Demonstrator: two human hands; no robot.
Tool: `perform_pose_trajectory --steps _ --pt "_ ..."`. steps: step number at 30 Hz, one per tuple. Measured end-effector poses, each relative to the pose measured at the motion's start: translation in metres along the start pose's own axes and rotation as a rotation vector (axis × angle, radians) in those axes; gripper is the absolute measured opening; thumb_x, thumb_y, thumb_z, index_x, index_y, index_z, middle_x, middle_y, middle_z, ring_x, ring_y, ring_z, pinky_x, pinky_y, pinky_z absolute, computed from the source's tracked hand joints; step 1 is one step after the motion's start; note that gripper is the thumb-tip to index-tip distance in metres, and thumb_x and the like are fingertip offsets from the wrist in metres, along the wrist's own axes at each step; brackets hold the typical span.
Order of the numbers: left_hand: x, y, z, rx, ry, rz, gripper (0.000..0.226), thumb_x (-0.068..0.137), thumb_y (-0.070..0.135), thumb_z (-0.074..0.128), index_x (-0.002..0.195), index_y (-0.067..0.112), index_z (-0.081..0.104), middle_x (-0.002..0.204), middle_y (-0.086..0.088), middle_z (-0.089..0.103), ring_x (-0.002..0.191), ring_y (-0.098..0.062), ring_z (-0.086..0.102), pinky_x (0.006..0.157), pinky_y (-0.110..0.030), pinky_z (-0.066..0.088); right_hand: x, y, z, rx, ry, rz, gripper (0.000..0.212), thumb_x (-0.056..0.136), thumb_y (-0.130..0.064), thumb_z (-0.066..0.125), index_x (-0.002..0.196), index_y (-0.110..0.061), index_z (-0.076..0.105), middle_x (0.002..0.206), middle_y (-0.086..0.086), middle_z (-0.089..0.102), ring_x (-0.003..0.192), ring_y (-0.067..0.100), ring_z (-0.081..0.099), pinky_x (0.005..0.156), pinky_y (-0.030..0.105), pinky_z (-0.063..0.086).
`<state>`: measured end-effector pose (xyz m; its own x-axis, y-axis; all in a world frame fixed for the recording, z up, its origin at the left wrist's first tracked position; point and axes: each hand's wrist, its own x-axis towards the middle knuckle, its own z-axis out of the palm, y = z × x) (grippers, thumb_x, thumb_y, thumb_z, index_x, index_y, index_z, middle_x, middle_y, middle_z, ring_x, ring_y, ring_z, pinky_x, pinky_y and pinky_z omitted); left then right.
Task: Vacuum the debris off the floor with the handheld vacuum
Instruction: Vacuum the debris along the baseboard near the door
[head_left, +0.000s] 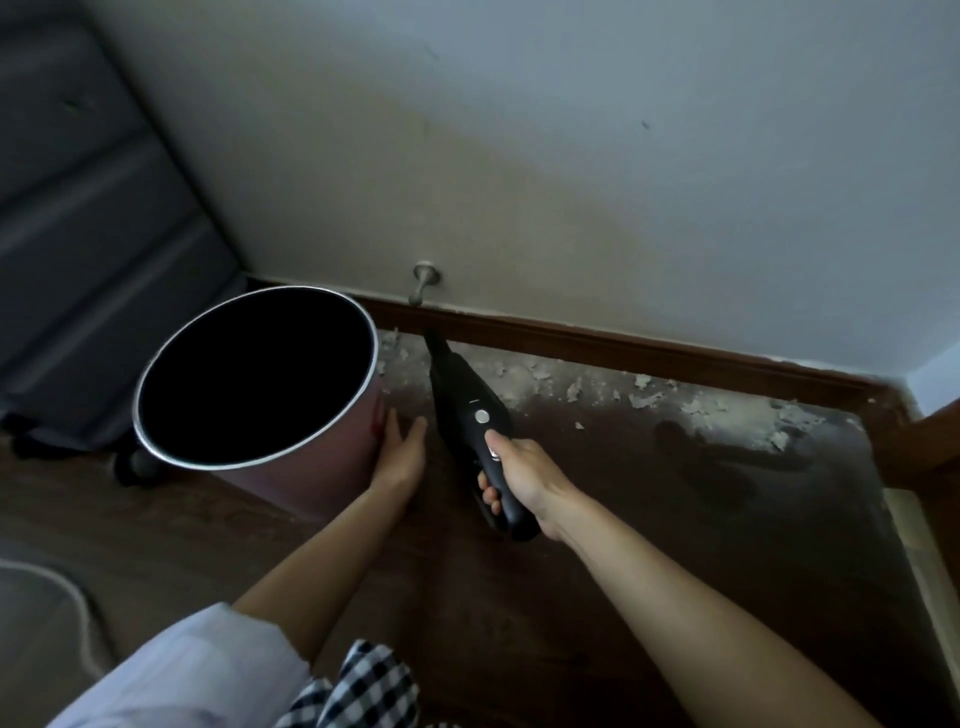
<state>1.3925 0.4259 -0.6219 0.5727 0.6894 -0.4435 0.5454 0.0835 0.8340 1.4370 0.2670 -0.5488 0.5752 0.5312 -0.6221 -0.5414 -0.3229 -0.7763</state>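
From the head camera, the right hand (522, 470) grips the handle of a black vacuum (470, 410), fingers curled beneath it and the thumb laid along the top, just behind a round silvery button. The vacuum's body is smooth matte plastic that tapers to a narrow pointed nozzle, whose tip lies at the foot of the skirting (623, 345), a dark glossy wooden strip along the base of the wall (519, 156).

Pale, ragged flakes of debris (644, 389) lie scattered with fine dust in a band on the floor (597, 545) beside the skirting, mostly to the right of the nozzle, with a few pieces to its left near the bin (291, 467). The floor is dark brown wood-grain boarding.

The left hand (400, 449) lies flat with straight fingers against the bin's side, holding nothing. The bin is round, pinkish, with a thin metal rim and a black interior. A small metal doorstop (423, 283) juts from the wall above the skirting. The wall is matt, off-white and faintly stained.
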Motion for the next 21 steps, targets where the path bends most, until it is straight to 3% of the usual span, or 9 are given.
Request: perform_pose_trajectory --steps 3,9,11,13,14,16,18,19,21 --pt "-0.002 -0.013 -0.04 0.01 0.056 0.013 0.064 0.101 0.036 0.045 0.155 0.022 0.015 0.159 -0.002 0.023 0.146 -0.026 0.023 0.118 -0.035 0.019 0.01 -0.006 0.028 -0.027 -0.046 0.019 0.035 0.103 -0.033 0.039 0.088 -0.005 0.053 0.065 0.007 0.051 0.048 0.013 0.046 0.044 0.022 0.039" --pt "0.022 -0.018 -0.128 -0.039 0.228 -0.083 0.058 0.1 0.035 0.048 0.152 0.018 0.028 0.155 -0.004 0.034 0.142 -0.026 0.032 0.117 -0.039 0.023 0.033 -0.025 0.079 -0.094 -0.111 0.021 0.039 0.103 -0.033 0.038 0.083 -0.003 0.053 0.064 0.008 0.05 0.049 0.014 0.045 0.043 0.022 0.038" --pt "0.028 -0.008 -0.133 -0.102 0.17 -0.141 0.048 0.1 0.039 0.045 0.145 0.021 0.041 0.144 -0.005 0.048 0.131 -0.027 0.045 0.107 -0.04 0.037 0.046 -0.032 0.096 -0.111 -0.127 0.012 0.04 0.103 -0.034 0.038 0.083 -0.003 0.054 0.065 0.008 0.05 0.05 0.014 0.046 0.045 0.022 0.038" --pt "0.025 0.005 -0.121 -0.249 0.019 -0.219 0.036 0.101 0.041 0.043 0.124 0.019 0.059 0.113 -0.008 0.066 0.101 -0.024 0.062 0.085 -0.035 0.049 0.059 -0.04 0.112 -0.11 -0.122 0.001 0.039 0.103 -0.035 0.038 0.085 -0.004 0.054 0.066 0.008 0.051 0.051 0.015 0.047 0.047 0.023 0.039" --pt "0.025 0.011 -0.115 -0.331 -0.053 -0.234 0.039 0.1 0.042 0.044 0.12 0.013 0.062 0.102 -0.011 0.068 0.09 -0.024 0.065 0.08 -0.034 0.05 0.066 -0.045 0.119 -0.111 -0.113 -0.009 0.039 0.103 -0.035 0.038 0.085 -0.004 0.054 0.066 0.008 0.052 0.052 0.015 0.047 0.048 0.024 0.039" --pt "0.035 0.017 -0.105 -0.457 -0.136 -0.248 0.053 0.098 0.045 0.047 0.13 0.005 0.056 0.102 -0.02 0.069 0.081 -0.026 0.068 0.076 -0.035 0.051 0.08 -0.056 0.13 -0.121 -0.09 -0.02 0.039 0.102 -0.035 0.039 0.083 -0.004 0.055 0.066 0.008 0.053 0.052 0.016 0.047 0.048 0.024 0.04" --pt "0.044 0.027 -0.104 -0.544 -0.123 -0.241 0.053 0.097 0.047 0.047 0.137 0.012 0.052 0.095 -0.016 0.069 0.063 -0.019 0.066 0.063 -0.031 0.051 0.093 -0.07 0.139 -0.122 -0.07 -0.017 0.04 0.101 -0.036 0.041 0.084 -0.003 0.056 0.066 0.008 0.054 0.052 0.015 0.048 0.047 0.023 0.041" --pt "0.055 0.032 -0.108 -0.585 -0.143 -0.249 0.051 0.097 0.047 0.046 0.137 0.017 0.052 0.088 -0.009 0.068 0.06 -0.016 0.064 0.061 -0.031 0.05 0.102 -0.08 0.147 -0.114 -0.053 -0.012 0.039 0.101 -0.036 0.041 0.087 -0.003 0.056 0.065 0.008 0.054 0.051 0.015 0.049 0.045 0.022 0.041" --pt "0.06 0.037 -0.103 -0.64 -0.182 -0.239 0.046 0.098 0.045 0.046 0.14 0.027 0.047 0.093 -0.003 0.066 0.079 -0.018 0.066 0.068 -0.036 0.051 0.109 -0.093 0.149 -0.117 -0.04 0.001 0.037 0.101 -0.036 0.042 0.094 -0.002 0.055 0.064 0.008 0.055 0.048 0.014 0.049 0.041 0.02 0.041"
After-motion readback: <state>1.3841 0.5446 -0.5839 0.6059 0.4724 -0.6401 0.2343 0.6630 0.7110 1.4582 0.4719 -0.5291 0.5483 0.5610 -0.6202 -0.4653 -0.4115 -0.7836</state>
